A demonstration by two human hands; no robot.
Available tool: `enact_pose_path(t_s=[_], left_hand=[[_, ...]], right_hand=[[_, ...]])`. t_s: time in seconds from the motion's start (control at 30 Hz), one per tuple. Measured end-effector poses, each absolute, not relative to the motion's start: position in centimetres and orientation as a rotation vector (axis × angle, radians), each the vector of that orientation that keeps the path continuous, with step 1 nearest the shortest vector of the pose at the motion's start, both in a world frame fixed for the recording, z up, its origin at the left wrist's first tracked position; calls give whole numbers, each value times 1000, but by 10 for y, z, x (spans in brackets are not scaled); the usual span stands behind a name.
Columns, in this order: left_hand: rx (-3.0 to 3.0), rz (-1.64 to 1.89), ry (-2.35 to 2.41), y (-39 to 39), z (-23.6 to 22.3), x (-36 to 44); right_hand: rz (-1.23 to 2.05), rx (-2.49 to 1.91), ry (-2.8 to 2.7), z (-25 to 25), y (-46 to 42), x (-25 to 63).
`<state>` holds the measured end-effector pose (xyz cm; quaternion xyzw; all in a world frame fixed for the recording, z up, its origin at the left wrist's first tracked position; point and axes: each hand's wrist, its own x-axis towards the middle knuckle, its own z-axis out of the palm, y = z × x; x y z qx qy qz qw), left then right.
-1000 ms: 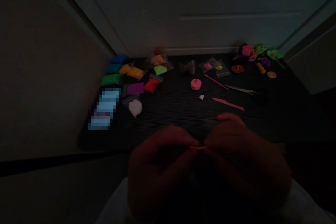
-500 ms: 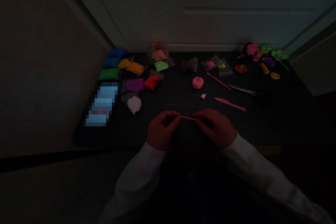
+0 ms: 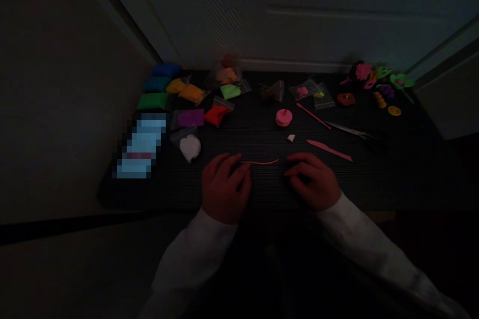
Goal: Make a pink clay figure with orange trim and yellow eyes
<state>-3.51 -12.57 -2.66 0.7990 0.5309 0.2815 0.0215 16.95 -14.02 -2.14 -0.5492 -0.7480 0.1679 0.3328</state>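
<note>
A thin orange clay strand (image 3: pixel 264 163) lies on the dark tabletop between my hands, bending up slightly at its right end. My left hand (image 3: pixel 227 187) is open, palm down, its fingertips over or touching the strand's left end; I cannot tell which. Just right of the strand, my right hand (image 3: pixel 314 179) is open with thumb and forefinger apart and nothing between them. A small white clay bit (image 3: pixel 291 137) sits beyond the right hand, and behind it stands a pink layered clay cake (image 3: pixel 284 117).
At right lie a pink clay knife (image 3: pixel 329 150), a thin pink tool (image 3: pixel 313 115) and scissors (image 3: pixel 354 131). Several clay bags, including white (image 3: pixel 190 147) and red (image 3: pixel 217 115), fill the left and back. A lit phone (image 3: pixel 141 145) is far left; finished clay flowers (image 3: pixel 362 71) are back right.
Both hands have let go of the orange strand, which now rests on the table. My left hand has turned palm down and spread its fingers. The right hand has drawn slightly right.
</note>
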Motion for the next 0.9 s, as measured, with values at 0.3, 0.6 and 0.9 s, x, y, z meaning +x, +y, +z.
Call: enact_pose_path(t_s=[0.3, 0.6, 0.9], left_hand=[[2487, 551, 1688, -144, -17, -6], [2437, 511, 1717, -144, -15, -1], [2421, 469, 1711, -145, -13, 2]], right_hand=[[147, -1732, -2205, -19, -154, 135], [139, -1828, -2251, -16, -153, 124], [119, -1872, -2248, -16, -156, 120]])
